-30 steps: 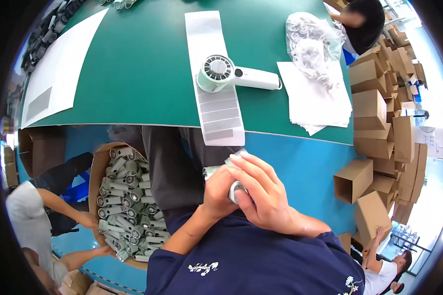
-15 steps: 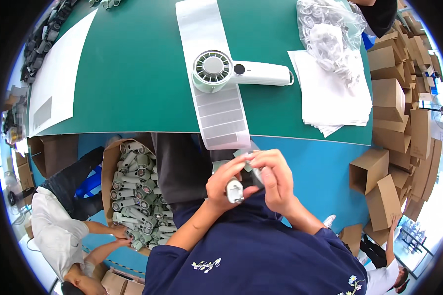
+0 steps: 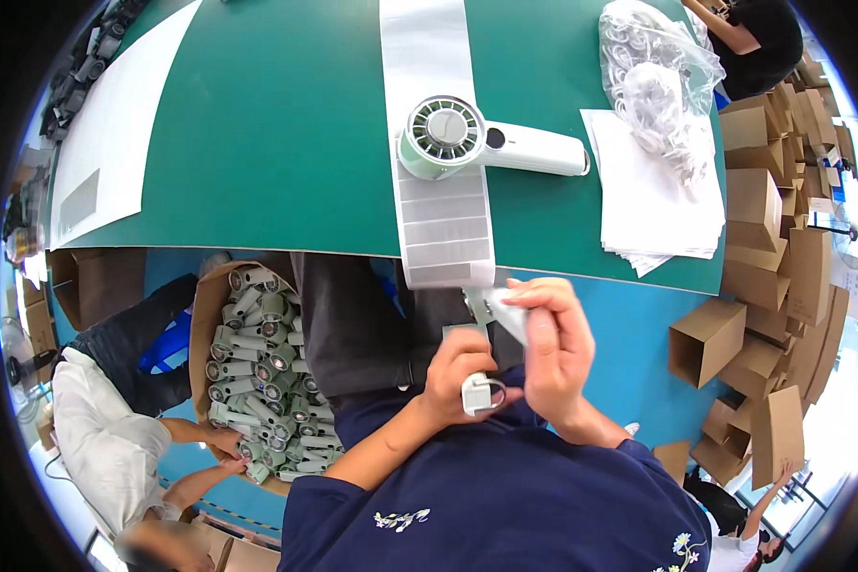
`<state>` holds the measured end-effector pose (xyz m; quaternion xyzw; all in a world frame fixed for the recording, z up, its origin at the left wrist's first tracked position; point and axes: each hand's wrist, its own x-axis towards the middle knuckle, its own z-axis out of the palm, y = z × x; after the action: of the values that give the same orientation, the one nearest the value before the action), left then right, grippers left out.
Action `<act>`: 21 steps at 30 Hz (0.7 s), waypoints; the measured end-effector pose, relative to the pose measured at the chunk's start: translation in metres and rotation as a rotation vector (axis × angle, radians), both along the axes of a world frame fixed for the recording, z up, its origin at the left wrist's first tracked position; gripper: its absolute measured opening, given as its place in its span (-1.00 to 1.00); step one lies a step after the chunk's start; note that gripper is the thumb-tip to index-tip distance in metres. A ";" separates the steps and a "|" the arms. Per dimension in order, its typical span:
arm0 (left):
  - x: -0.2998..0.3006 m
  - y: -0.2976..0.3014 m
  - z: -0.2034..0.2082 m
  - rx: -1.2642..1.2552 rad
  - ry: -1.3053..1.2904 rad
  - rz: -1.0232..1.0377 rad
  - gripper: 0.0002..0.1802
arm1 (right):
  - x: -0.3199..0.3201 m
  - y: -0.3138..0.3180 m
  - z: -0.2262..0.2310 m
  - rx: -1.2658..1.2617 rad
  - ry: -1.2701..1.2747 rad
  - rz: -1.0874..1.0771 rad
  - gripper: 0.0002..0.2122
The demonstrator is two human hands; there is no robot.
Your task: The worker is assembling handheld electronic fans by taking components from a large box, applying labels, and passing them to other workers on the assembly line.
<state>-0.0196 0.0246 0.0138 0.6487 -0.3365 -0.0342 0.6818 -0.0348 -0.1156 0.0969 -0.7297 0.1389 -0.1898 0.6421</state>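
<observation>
My left hand [image 3: 459, 372] is closed round a white handheld fan [image 3: 476, 395], its handle end with a thin ring loop toward me. The rest of that fan is mostly hidden behind my fingers. My right hand [image 3: 559, 355] pinches a whitish, partly see-through piece of film or plastic [image 3: 509, 318] beside the fan's far end. Whether the film touches the fan I cannot tell. Ahead on the table, another white handheld fan [image 3: 539, 150] lies on a long strip of silvery labels [image 3: 446, 221], its round grille to the left.
The strip overhangs the green table's [image 3: 276, 133] near edge. At right, a clear bag of white cables [image 3: 653, 91] lies on white sheets [image 3: 653, 214]. A carton of fans [image 3: 267, 381] stands left of my legs, with a person's hands in it. Cardboard boxes [image 3: 705, 338] fill the right.
My right hand has shifted right and slightly away from my left, and the film shows more clearly. My left hand has turned, bringing the ring loop into sight. The view has shifted slightly.
</observation>
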 end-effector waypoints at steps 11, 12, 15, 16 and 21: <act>0.020 0.004 -0.009 0.077 -0.163 -0.090 -0.47 | -0.006 0.012 -0.003 0.178 0.070 0.163 -0.82; 0.020 0.004 -0.009 0.073 -0.163 -0.088 -0.47 | -0.004 0.008 -0.005 0.174 0.071 0.164 -0.82; 0.016 0.003 -0.015 0.010 -0.171 -0.043 -0.47 | 0.010 -0.015 -0.016 -0.113 -0.024 0.071 -0.80; 0.012 0.004 -0.019 0.011 -0.171 -0.036 -0.47 | 0.019 -0.025 -0.012 -0.541 -0.094 0.113 -0.79; 0.008 0.011 -0.026 -0.052 -0.139 0.092 -0.57 | 0.058 -0.026 -0.014 -1.063 -0.149 0.168 -0.61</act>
<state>-0.0114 0.0359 -0.0118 0.6463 -0.3535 0.0513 0.6743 0.0233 -0.1417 0.0832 -0.9470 -0.0807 -0.2329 0.2058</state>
